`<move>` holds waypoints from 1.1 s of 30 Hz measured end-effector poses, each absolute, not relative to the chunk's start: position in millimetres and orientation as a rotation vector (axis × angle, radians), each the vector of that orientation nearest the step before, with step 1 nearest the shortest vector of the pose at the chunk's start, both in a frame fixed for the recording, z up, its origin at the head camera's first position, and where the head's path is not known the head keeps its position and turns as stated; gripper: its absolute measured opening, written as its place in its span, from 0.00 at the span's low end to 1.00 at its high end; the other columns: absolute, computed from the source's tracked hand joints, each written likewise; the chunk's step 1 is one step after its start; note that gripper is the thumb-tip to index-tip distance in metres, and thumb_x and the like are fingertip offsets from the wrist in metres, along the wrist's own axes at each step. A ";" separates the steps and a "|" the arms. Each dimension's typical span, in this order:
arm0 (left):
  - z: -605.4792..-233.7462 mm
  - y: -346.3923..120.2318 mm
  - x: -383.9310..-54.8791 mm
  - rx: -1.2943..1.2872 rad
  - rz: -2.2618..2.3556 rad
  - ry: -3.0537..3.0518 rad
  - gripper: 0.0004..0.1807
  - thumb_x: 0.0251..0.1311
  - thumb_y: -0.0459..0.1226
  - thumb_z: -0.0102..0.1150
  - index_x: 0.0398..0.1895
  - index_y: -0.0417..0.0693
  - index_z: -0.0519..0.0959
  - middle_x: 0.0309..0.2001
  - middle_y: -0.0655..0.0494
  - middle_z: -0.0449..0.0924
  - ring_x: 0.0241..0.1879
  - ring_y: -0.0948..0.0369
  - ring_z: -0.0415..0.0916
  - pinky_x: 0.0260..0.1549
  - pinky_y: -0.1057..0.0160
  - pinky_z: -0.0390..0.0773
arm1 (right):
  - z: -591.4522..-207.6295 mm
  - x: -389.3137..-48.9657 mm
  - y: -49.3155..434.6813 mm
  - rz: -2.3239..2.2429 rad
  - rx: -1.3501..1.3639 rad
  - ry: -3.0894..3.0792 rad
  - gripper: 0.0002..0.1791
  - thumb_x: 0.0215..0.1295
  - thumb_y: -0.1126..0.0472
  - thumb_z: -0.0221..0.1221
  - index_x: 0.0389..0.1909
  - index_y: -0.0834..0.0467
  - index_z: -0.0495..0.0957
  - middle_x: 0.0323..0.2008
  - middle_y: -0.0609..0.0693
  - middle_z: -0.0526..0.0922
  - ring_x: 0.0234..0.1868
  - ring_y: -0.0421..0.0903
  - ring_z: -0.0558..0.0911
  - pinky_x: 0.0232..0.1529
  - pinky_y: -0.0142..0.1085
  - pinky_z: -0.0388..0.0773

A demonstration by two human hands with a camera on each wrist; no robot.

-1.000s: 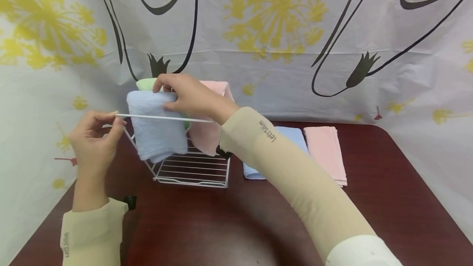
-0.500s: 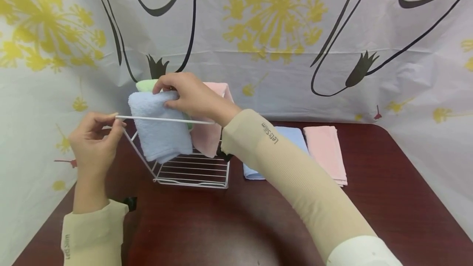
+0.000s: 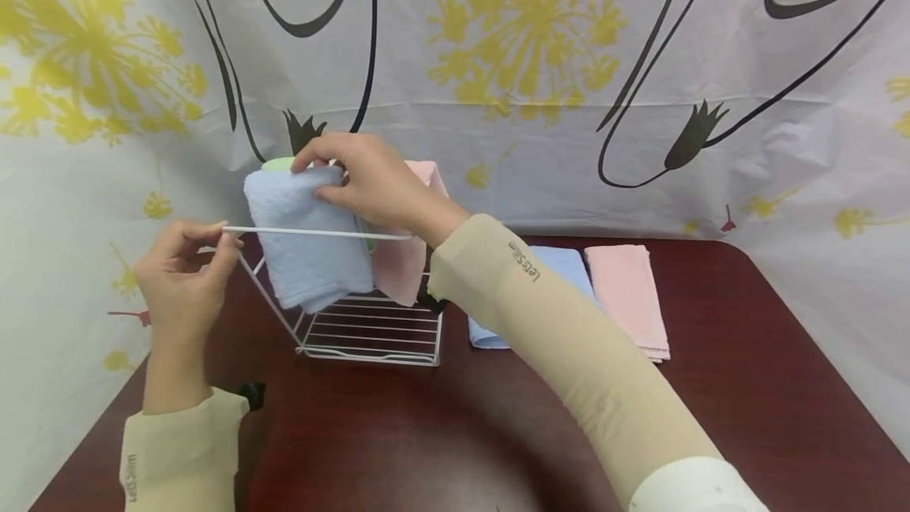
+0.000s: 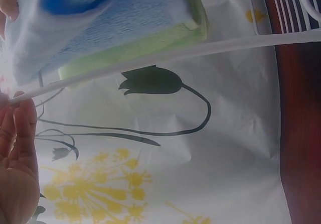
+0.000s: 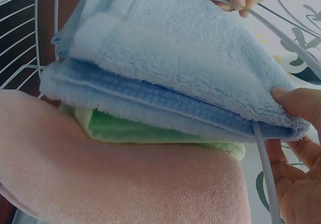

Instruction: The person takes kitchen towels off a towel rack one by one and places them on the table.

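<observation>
In the head view a folded light blue towel (image 3: 309, 255) hangs in a white wire rack (image 3: 370, 330), behind the rack's front bar. My right hand (image 3: 373, 184) pinches the towel's top edge between thumb and fingers. At the left end of that bar, my left hand (image 3: 188, 263) pinches the wire with thumb and fingertips. Seen from the right wrist, a wire comes out of the fold of the blue towel (image 5: 175, 53) beside my right fingers (image 5: 293, 174). Behind it hang a green towel (image 5: 130, 128) and a pink towel (image 5: 140, 179), both partly hidden.
Right of the rack, a folded blue towel (image 3: 562, 263) lies on the dark red table (image 3: 398, 433), partly covered by my right sleeve. A folded pink towel (image 3: 629, 295) lies beside it. A white curtain (image 3: 526, 172) with yellow flowers stands close behind.
The hanging blue towel's lower part has shifted slightly right, and my right hand has risen a little with its top edge. My left hand keeps its pinch on the bar.
</observation>
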State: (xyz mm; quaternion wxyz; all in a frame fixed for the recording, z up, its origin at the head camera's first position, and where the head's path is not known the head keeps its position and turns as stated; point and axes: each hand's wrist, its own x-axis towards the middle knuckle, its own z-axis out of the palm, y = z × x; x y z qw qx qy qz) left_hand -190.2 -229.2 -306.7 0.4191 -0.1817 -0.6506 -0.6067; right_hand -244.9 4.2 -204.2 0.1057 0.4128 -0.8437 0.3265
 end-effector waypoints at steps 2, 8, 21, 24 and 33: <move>-306.9 -229.2 -190.2 -0.452 -1.523 -1.633 0.05 0.53 0.18 0.56 0.33 0.23 0.79 0.29 0.64 0.86 0.29 0.70 0.83 0.26 0.80 0.79 | -204.1 -244.0 5.4 0.965 1.202 -2.477 0.15 0.64 0.63 0.64 0.52 0.51 0.82 0.46 0.45 0.81 0.48 0.39 0.76 0.49 0.26 0.73; -308.0 -231.1 -189.2 -0.453 -1.521 -1.634 0.06 0.52 0.18 0.56 0.32 0.25 0.80 0.29 0.65 0.86 0.28 0.71 0.83 0.27 0.80 0.79 | -205.1 -242.7 12.2 0.992 1.237 -2.410 0.15 0.64 0.65 0.64 0.52 0.53 0.82 0.47 0.46 0.83 0.49 0.40 0.76 0.49 0.25 0.75; -306.6 -230.6 -190.6 -0.416 -1.461 -1.662 0.05 0.53 0.19 0.57 0.33 0.22 0.79 0.28 0.68 0.85 0.29 0.72 0.82 0.27 0.81 0.78 | -210.2 -240.2 34.4 1.126 1.207 -2.343 0.14 0.63 0.67 0.64 0.50 0.57 0.83 0.47 0.49 0.83 0.47 0.41 0.76 0.49 0.27 0.77; -306.7 -230.6 -191.7 -0.424 -1.455 -1.665 0.06 0.53 0.19 0.57 0.34 0.21 0.78 0.28 0.68 0.85 0.29 0.73 0.82 0.27 0.81 0.78 | -213.3 -238.5 39.4 1.189 1.201 -2.306 0.14 0.63 0.67 0.64 0.50 0.58 0.83 0.46 0.50 0.83 0.46 0.41 0.76 0.48 0.28 0.78; -309.7 -231.6 -191.8 -0.431 -1.458 -1.644 0.05 0.53 0.18 0.56 0.33 0.20 0.77 0.28 0.68 0.85 0.29 0.72 0.82 0.27 0.81 0.78 | -221.1 -235.3 55.4 1.277 1.195 -2.176 0.13 0.61 0.70 0.65 0.48 0.62 0.83 0.47 0.54 0.84 0.46 0.43 0.78 0.45 0.35 0.82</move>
